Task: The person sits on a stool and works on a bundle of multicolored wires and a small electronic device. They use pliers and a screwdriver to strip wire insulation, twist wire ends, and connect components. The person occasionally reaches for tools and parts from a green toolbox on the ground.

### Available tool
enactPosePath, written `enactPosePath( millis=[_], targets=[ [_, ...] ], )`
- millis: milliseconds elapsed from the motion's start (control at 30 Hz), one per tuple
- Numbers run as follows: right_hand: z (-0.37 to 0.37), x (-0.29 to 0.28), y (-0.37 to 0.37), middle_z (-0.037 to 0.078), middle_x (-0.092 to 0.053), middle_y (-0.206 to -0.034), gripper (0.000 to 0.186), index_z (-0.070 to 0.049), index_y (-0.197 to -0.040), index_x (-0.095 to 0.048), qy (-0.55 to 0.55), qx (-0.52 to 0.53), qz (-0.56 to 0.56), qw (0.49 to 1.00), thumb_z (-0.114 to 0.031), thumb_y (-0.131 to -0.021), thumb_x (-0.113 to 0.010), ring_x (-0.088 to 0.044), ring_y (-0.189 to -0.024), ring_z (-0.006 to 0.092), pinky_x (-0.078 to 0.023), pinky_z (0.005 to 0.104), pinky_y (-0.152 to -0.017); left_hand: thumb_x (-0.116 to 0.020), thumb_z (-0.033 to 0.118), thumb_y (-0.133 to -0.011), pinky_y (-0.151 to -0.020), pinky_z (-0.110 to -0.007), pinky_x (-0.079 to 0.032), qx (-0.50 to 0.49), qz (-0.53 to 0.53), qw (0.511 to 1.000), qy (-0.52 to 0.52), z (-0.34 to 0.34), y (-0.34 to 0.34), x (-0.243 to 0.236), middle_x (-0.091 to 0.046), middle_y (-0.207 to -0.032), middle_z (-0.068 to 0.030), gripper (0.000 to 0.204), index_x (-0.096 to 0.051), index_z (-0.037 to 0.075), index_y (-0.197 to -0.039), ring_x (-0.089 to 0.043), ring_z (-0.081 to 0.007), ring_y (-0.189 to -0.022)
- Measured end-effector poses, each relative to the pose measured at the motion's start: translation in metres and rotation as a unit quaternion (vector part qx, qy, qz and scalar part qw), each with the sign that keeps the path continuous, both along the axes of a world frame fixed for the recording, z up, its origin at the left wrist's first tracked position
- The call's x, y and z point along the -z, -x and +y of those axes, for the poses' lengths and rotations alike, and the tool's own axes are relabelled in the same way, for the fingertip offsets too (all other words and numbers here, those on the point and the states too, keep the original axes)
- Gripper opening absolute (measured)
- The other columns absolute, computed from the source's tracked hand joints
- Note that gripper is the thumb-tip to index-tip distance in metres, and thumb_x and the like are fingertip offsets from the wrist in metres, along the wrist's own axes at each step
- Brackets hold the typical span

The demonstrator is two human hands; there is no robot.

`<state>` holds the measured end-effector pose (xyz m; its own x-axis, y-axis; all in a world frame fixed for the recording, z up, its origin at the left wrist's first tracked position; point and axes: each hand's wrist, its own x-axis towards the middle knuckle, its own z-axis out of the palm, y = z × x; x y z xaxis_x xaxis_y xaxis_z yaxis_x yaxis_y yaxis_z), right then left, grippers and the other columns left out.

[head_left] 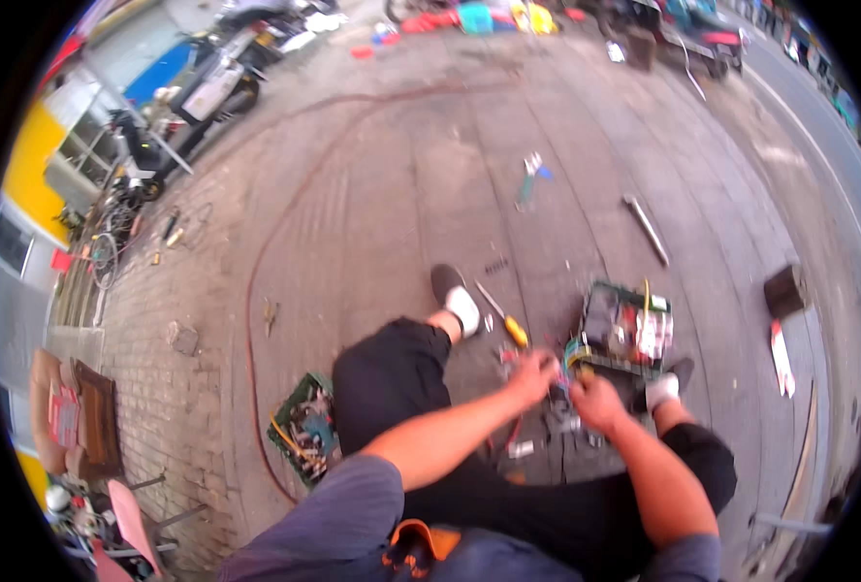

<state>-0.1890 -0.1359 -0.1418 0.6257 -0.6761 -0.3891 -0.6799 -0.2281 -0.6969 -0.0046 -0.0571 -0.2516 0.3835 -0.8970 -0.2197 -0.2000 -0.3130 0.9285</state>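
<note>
Between my knees, both hands work close together over a small clutter of parts on the paving. My left hand (534, 377) is closed in a pinch, and what sits in its fingers is too small and blurred to name. My right hand (596, 401) is closed too, with a small yellowish-brown piece showing at its fingertips. Thin coloured wires (574, 355) run beside the fingers. Just beyond the hands stands a green crate (597, 361) filled with boxes and parts. A screwdriver (515, 330) with a yellow handle lies past my left hand.
To the left, another green crate (303, 390) holds tools. An adjustable wrench (528, 181) and a metal tube (647, 231) lie farther out. A dark block (786, 291) stands at the right. A long hose (254, 281) curves across the paving, and scooters (207, 95) are parked at far left.
</note>
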Motion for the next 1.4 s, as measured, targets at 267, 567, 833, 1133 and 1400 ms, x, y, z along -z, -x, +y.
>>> enactPosePath(
  millis=[267, 567, 833, 1133, 1400],
  targets=[
    [-0.012, -0.018, 0.014, 0.023, -0.073, -0.097, 0.029, -0.004, -0.103, -0.069, 0.043, 0.032, -0.005, 0.999, -0.031, -0.097, -0.061, -0.069, -0.097, 0.0444, -0.053, 0.0508, -0.085, -0.055, 0.018, -0.109, -0.067, -0.033, -0.055, -0.146, 0.317, 0.937, 0.0, -0.031, -0.04, -0.023, -0.065, -0.092, -0.0085, 0.016, -0.056, 0.003, -0.114, -0.065, -0.0195, -0.077],
    [-0.018, -0.036, 0.014, 0.019, -0.074, -0.093, 0.022, -0.005, -0.098, -0.069, 0.008, -0.034, 0.015, 0.999, -0.022, -0.085, -0.064, -0.071, -0.093, 0.0401, -0.054, 0.0479, -0.083, -0.053, 0.016, -0.11, -0.071, -0.034, -0.057, -0.25, 0.317, 0.915, 0.004, -0.051, -0.088, 0.018, -0.06, -0.092, -0.0067, 0.012, -0.055, 0.004, -0.111, -0.062, -0.0184, -0.079],
    [0.011, -0.032, 0.013, 0.022, -0.074, -0.094, 0.026, -0.004, -0.099, -0.069, 0.007, -0.171, 0.09, 0.981, -0.027, -0.088, -0.062, -0.071, -0.095, 0.0427, -0.055, 0.0523, -0.086, -0.054, 0.019, -0.109, -0.071, -0.028, -0.055, -0.17, 0.132, 0.963, -0.164, -0.016, -0.081, 0.046, -0.064, -0.096, -0.0076, 0.03, -0.054, 0.0, -0.132, -0.064, -0.0137, -0.081],
    [-0.023, -0.074, -0.004, 0.02, -0.072, -0.092, 0.017, -0.002, -0.099, -0.067, 0.138, 0.039, -0.114, 0.983, -0.019, -0.094, -0.066, -0.07, -0.091, 0.0402, -0.056, 0.0497, -0.081, -0.069, 0.022, -0.101, -0.089, -0.036, -0.055, -0.019, 0.259, 0.961, -0.098, -0.048, -0.046, -0.092, -0.07, -0.108, -0.0097, 0.029, -0.066, 0.001, -0.121, -0.067, -0.0216, -0.098],
    [0.003, -0.12, 0.0, 0.016, -0.073, -0.098, 0.019, -0.002, -0.103, -0.07, 0.091, 0.077, -0.203, 0.972, -0.019, -0.095, -0.071, -0.072, -0.094, 0.0328, -0.056, 0.0423, -0.082, -0.068, 0.022, -0.104, -0.091, -0.037, -0.057, 0.07, 0.395, 0.91, -0.106, -0.011, -0.014, -0.222, -0.07, -0.105, -0.004, 0.016, -0.065, 0.007, -0.11, -0.068, -0.0168, -0.098]
  ],
)
